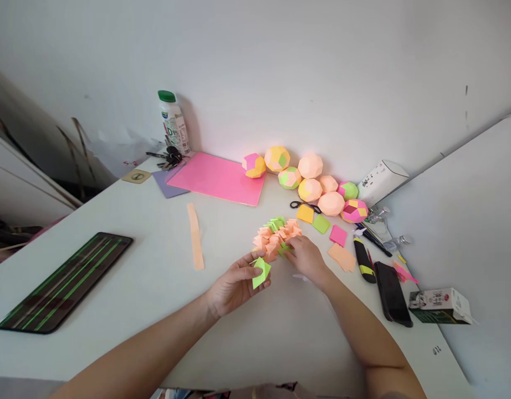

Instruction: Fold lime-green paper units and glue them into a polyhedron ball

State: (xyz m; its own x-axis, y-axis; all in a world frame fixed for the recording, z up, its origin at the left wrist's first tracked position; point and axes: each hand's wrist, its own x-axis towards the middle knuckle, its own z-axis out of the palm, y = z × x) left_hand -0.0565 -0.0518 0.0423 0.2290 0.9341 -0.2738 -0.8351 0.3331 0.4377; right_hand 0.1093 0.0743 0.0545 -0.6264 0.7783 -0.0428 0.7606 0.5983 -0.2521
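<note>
My left hand [236, 282] pinches a folded green paper piece [261, 272] between thumb and fingers. Just beyond it lies a heap of small folded paper pieces [272, 241], mostly peach with some green. My right hand [307, 257] reaches to the heap's right side, its fingertips closed at a green piece [284, 248] there. Whether that piece is fully gripped is partly hidden by the fingers. To the right are small paper stacks in orange [305, 214], green [321, 224], pink [338, 235] and peach [342, 257].
Several faceted paper balls [310, 190] stand along the wall, with black-handled scissors [305, 206] before them. A pink sheet [222, 177], bottle [174, 124] and keys [170, 158] sit at the back. A peach strip [195, 235] and tablet [66, 282] lie left; a cutter [364, 260], phone [392, 293] and carton [439, 306] right.
</note>
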